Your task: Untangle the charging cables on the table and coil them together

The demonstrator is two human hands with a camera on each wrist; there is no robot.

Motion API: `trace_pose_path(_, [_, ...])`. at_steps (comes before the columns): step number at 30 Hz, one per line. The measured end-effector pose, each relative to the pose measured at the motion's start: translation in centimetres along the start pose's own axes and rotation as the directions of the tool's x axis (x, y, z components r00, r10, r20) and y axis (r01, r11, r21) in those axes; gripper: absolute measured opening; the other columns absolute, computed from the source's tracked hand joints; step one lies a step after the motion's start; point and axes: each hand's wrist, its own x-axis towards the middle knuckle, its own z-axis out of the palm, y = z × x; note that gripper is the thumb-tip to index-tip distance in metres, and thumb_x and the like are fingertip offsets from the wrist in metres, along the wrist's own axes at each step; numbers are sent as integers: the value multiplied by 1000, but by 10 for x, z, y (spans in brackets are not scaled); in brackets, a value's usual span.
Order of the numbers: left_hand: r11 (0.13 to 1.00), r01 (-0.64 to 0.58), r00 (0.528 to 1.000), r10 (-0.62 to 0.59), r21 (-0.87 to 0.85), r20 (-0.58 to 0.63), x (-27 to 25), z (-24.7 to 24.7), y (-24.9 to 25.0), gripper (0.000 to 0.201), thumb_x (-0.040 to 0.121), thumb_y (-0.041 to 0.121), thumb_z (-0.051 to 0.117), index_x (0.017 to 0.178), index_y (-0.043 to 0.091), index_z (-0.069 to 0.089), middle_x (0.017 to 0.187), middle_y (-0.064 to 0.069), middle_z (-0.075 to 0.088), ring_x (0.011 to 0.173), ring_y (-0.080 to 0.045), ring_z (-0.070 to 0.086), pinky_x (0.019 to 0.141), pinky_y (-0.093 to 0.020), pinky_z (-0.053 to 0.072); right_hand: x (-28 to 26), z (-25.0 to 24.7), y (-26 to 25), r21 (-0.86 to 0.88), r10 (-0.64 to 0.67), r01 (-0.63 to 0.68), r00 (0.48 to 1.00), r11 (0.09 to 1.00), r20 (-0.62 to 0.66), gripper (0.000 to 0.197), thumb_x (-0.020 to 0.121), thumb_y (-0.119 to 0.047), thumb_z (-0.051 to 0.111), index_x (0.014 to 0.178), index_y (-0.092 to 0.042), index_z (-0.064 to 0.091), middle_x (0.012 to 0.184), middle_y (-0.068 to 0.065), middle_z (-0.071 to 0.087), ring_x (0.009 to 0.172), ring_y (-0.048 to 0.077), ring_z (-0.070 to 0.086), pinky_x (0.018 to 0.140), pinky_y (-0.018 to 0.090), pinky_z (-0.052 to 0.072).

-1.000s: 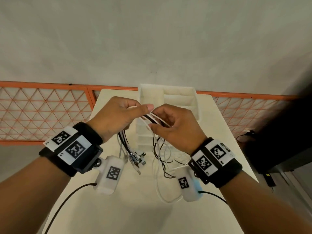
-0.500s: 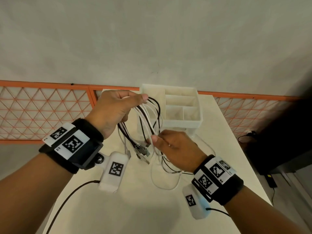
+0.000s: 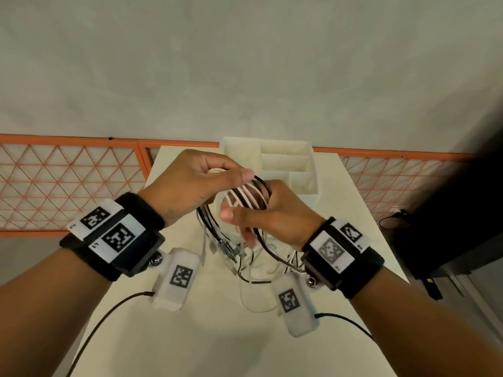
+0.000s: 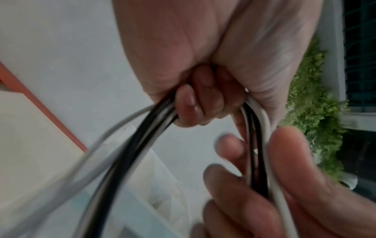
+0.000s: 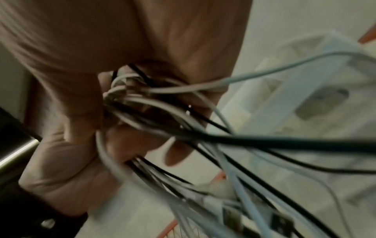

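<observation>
At frame centre, both hands grip the white and black charging cables [image 3: 246, 198]: left hand [image 3: 190, 183] pinching loops, right hand [image 3: 275, 213] wrapping. Dangling ends may snag and re-tangle.

Cables [image 3: 246, 198] — black and white; railing [image 3: 68, 183] — orange lattice.

the charging cables [image 3: 246, 202], thin white and black strands, are gathered in loose loops raised above the desk [image 3: 190, 336]. their free ends and connectors [image 3: 228, 250] hang down in a tangle, the lowest white loop lying on the desk.
</observation>
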Motion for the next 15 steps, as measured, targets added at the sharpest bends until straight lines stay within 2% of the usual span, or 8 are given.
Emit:
trace_pose_path(2, [996, -10, 1000, 12, 93, -13, -2, -6, -4, 14, 81, 33, 72, 80, 20, 77, 60, 3, 68, 46, -12, 50, 53, -15, 34, -1, -2, 8, 12, 131, -131, 990, 991, -47, 35, 84, -30, 80, 78, 2, 66, 57, 5, 48, 47, 18, 42, 49, 26, 37])
trace_pose_path(4, [978, -2, 1000, 6, 210, -17, -7, -14, -13, 13, 84, 34, 69, 83, 23, 76, 66, 18, 71, 57, 4, 59, 61, -7, 40, -3, -11, 18, -8, 211, -212, 975, 977, -71, 43, 80, -38, 81, 77, 3, 68, 62, 10, 38, 51, 20, 31, 51, 30, 28])
trace_pose_path(5, [969, 8, 1000, -6, 245, -9, -9, -17, -21, 17, 83, 40, 68, 84, 27, 77, 71, 15, 73, 61, 0, 62, 65, -12, 42, -5, -16, 20, -20, 232, -234, 971, 972, -63, 38, 80, -40, 81, 75, -4, 72, 64, 12, 38, 52, 20, 30, 50, 30, 26])
trace_pose_path(7, [968, 34, 999, -35, 249, 0, -13, -19, -29, 25, 81, 47, 66, 84, 27, 79, 60, 8, 64, 51, -11, 49, 56, -23, 38, -7, -21, 23, -42, 254, -255, 967, 966, -34, 30, 80, -43, 79, 82, -13, 77, 68, 12, 45, 52, 18, 35, 48, 27, 29])
trace_pose_path(10, [978, 39, 999, -36, 204, -18, -11, -11, -26, 26, 88, 35, 63, 79, 14, 75, 44, 16, 48, 37, -2, 39, 45, -7, 29, -4, -16, 23, -101, 192, -188, 981, 977, 25, 28, 85, -43, 75, 104, -22, 75, 76, -3, 70, 64, 13, 60, 53, 26, 43])
trace_pose_path(11, [980, 28, 999, -23, 197, -24, -10, -9, -25, 28, 90, 33, 61, 71, 16, 72, 43, 16, 46, 37, -1, 40, 45, -5, 31, -2, -11, 23, -111, 176, -168, 982, 979, 63, 31, 88, -45, 71, 107, -20, 73, 82, 1, 75, 69, 12, 65, 58, 26, 46])
trace_pose_path(13, [983, 10, 999, 0, 183, -53, -6, -9, -25, 44, 91, 41, 58, 55, 15, 59, 47, 3, 32, 41, -7, 30, 48, -6, 30, -1, -3, 24, -54, 174, -169, 980, 984, 99, 42, 92, -52, 61, 104, -13, 73, 74, 11, 72, 66, 15, 65, 67, 26, 49])
trace_pose_path(15, [979, -3, 997, 19, 205, -75, -4, -13, -31, 53, 89, 47, 58, 55, 5, 57, 56, -11, 25, 48, -13, 27, 49, -11, 31, -6, -2, 25, 41, 206, -208, 977, 977, 63, 52, 91, -60, 52, 96, -13, 73, 56, 7, 49, 52, 17, 51, 63, 28, 50])
